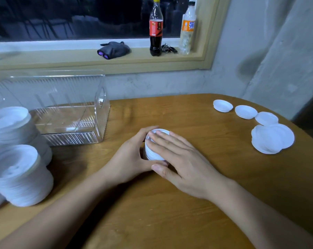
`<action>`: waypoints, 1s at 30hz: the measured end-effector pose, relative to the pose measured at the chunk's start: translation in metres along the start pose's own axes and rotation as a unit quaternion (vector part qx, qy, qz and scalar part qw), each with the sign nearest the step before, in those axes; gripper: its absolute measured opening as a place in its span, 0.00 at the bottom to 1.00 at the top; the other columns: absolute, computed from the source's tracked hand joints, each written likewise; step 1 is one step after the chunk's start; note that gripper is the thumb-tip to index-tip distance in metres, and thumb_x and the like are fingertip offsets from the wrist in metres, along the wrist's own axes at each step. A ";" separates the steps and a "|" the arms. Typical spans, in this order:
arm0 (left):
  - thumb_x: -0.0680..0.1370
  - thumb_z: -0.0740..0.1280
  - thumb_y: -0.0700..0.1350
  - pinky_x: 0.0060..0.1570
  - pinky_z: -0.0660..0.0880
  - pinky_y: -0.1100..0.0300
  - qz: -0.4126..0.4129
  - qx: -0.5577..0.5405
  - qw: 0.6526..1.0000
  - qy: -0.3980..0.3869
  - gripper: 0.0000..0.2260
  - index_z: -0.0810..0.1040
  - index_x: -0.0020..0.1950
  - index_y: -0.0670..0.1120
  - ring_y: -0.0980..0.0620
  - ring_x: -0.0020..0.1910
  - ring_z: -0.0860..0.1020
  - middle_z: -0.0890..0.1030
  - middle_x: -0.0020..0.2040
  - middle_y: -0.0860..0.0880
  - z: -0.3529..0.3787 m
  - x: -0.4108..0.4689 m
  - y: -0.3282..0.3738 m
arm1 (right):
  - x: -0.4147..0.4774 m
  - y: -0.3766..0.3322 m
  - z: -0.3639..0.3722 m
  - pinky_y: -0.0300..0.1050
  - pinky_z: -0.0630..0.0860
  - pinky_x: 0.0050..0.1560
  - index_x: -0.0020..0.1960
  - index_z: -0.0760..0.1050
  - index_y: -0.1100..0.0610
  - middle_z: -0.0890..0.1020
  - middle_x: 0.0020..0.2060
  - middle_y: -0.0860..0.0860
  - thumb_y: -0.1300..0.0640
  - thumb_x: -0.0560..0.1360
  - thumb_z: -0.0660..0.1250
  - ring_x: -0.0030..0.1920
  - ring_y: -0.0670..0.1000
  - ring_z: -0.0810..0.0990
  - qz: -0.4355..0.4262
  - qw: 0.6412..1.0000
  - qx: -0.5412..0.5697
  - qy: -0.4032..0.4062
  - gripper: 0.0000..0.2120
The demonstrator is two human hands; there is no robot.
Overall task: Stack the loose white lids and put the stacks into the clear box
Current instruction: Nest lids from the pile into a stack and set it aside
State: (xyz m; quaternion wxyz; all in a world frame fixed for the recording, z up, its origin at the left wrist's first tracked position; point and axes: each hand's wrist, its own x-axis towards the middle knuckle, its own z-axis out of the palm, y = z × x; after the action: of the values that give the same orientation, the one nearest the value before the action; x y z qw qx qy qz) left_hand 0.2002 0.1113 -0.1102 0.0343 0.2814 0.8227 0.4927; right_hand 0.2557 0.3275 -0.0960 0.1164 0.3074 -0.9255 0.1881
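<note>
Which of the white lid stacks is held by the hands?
The short stack in the middle of the table: left hand grips its side, right hand rests on top. The taller stacks at left stand untouched.

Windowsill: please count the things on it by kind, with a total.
Bottles: 2 (cola bottle, orange-label bottle)
Dark fabric bundle: 1
Small dark bunch, probably keys: 1
Total: 4. A pale blur at the far left of the sill is too unclear to count.

Left hand [128, 159] bare; right hand [181, 159] bare (short, plain nails).
</note>
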 end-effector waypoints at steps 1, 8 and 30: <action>0.71 0.85 0.52 0.68 0.77 0.59 -0.003 0.005 1.000 0.015 0.41 0.69 0.80 0.57 0.58 0.69 0.80 0.80 0.70 0.63 -0.006 -0.008 -0.002 | 0.007 -0.004 0.004 0.53 0.53 0.86 0.87 0.59 0.51 0.56 0.87 0.45 0.44 0.89 0.60 0.87 0.43 0.49 -0.011 1.000 0.001 -0.003 0.29; 0.72 0.82 0.56 0.69 0.73 0.65 -0.032 0.023 0.991 0.124 0.38 0.71 0.79 0.54 0.62 0.72 0.77 0.79 0.72 0.63 -0.046 -0.062 -0.015 | 0.056 -0.039 0.036 0.54 0.53 0.86 0.87 0.60 0.53 0.58 0.87 0.47 0.45 0.89 0.60 0.87 0.44 0.50 -0.079 0.997 0.021 -0.011 0.29; 0.74 0.82 0.47 0.75 0.72 0.60 -0.128 0.076 0.960 0.238 0.41 0.65 0.83 0.53 0.65 0.75 0.74 0.76 0.76 0.62 -0.063 -0.159 -0.027 | 0.089 -0.081 0.075 0.52 0.73 0.75 0.73 0.76 0.49 0.62 0.84 0.42 0.46 0.84 0.69 0.79 0.48 0.70 -0.046 0.992 0.114 0.030 0.19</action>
State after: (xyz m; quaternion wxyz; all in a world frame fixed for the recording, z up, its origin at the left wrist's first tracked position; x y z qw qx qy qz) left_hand 0.3015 -0.0273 -0.1352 -0.1216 0.0504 0.8712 0.4730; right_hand 0.2281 0.1898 -0.1115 0.1168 0.3553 -0.8790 0.2959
